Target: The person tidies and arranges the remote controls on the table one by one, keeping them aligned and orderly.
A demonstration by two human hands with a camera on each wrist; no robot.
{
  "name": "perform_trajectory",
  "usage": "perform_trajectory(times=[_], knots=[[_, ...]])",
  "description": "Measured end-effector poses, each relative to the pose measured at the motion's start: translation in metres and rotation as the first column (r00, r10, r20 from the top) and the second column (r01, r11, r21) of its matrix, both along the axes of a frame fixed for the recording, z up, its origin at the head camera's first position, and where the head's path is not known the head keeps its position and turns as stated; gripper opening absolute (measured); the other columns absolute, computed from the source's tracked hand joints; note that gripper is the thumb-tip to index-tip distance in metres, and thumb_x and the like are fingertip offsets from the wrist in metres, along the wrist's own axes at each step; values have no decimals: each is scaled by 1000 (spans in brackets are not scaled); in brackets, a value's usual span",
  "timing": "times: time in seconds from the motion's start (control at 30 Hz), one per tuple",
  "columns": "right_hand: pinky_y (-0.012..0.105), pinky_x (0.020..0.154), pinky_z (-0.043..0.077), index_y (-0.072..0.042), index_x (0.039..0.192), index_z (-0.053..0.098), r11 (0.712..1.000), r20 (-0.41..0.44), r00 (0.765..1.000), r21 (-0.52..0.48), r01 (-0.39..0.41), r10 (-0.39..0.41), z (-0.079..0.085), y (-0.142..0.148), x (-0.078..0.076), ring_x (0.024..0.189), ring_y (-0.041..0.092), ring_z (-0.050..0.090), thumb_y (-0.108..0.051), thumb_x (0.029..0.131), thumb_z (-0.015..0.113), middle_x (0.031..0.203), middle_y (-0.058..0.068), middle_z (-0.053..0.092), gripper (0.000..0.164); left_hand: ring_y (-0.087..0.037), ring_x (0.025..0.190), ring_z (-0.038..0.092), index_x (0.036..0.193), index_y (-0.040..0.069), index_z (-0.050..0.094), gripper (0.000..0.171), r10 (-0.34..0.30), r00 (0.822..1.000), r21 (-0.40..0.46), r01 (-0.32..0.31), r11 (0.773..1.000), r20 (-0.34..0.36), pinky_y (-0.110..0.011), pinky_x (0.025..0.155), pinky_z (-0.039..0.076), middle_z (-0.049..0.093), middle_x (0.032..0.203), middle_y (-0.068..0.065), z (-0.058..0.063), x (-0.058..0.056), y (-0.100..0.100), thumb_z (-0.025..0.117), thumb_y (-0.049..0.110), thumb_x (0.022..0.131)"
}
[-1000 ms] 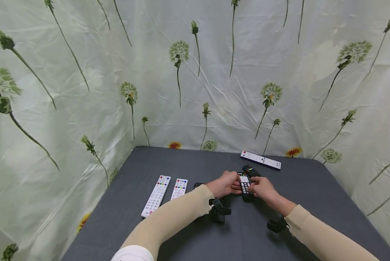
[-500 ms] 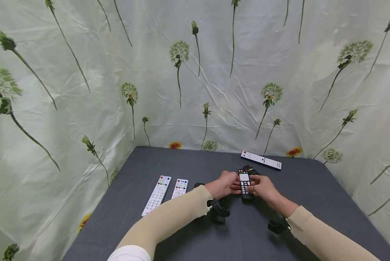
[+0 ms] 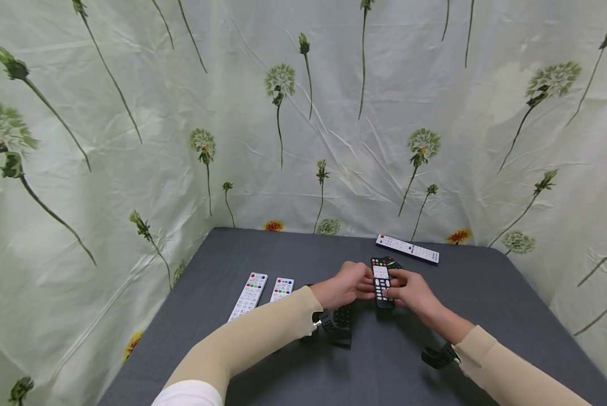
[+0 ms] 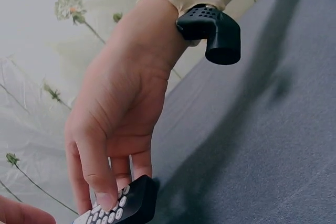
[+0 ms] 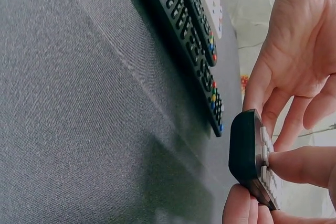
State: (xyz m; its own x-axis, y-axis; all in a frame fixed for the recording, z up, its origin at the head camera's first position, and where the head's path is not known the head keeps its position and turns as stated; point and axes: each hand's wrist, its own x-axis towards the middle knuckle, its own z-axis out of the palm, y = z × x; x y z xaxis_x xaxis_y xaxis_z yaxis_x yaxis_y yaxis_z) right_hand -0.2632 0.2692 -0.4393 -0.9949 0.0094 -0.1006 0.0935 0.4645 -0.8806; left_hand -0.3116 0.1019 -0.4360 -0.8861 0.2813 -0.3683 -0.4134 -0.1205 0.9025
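Note:
In the head view, a black remote control (image 3: 382,286) with pale keys is held between the two hands, tilted above the table. My right hand (image 3: 413,293) pinches it from the right, thumb on the keys (image 4: 102,205) and fingers underneath, as the left wrist view shows. My left hand (image 3: 348,283) is at the remote's left side. Its fingers (image 5: 269,103) reach the edge and pass behind the remote in the right wrist view, while its thumb stands apart from the keys. Another black remote (image 3: 391,263) lies just behind, partly covered.
Two white remotes (image 3: 249,296) lie at the left, partly under the left sleeve. Black remotes (image 5: 186,45) lie below the left forearm. A white remote (image 3: 407,248) sits by the table's back edge (image 3: 293,232), near the flowered curtain (image 3: 333,113).
The held remote has risen slightly and now covers more of the black remote behind it. Both hands have stayed at its sides; the left forearm has shifted slightly left.

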Motion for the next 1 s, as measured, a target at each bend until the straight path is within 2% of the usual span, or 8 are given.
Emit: perform_trajectory(times=[0.2, 0.5, 0.8, 1.0], knots=[[36, 68, 58, 9, 144, 45, 1000, -10, 1000, -9, -1, 1, 3, -4, 6, 84, 19, 61, -2, 85, 74, 107, 18, 61, 67, -23, 68, 66, 108, -7, 59, 28, -18, 1000, 1, 18, 1000, -11, -44, 74, 60, 62, 89, -17, 4, 7, -6, 56, -6, 80], [38, 69, 59, 7, 143, 47, 1000, 11, 1000, -20, -11, 11, 0, -11, 16, 81, 20, 62, 0, 83, 75, 103, 17, 60, 66, -25, 72, 69, 104, -3, 58, 24, -24, 999, -1, 24, 1000, -22, -40, 68, 61, 63, 94, -21, -3, 19, -16, 57, -6, 80], [39, 69, 58, 3, 145, 45, 999, 21, 1000, -37, -15, 16, -8, -13, 26, 83, 22, 60, -1, 82, 77, 103, 16, 58, 70, -22, 67, 66, 99, -3, 58, 25, -48, 999, -2, 48, 999, -25, -39, 66, 61, 61, 91, -19, -10, 30, -22, 55, -8, 75], [39, 66, 58, 4, 145, 43, 998, 35, 999, -52, -28, 30, -17, -16, 32, 81, 22, 60, 0, 81, 77, 100, 15, 58, 73, -23, 69, 64, 102, -4, 58, 26, -82, 997, -25, 82, 996, -14, -40, 68, 61, 58, 89, -16, -13, 38, -27, 55, -7, 77]])
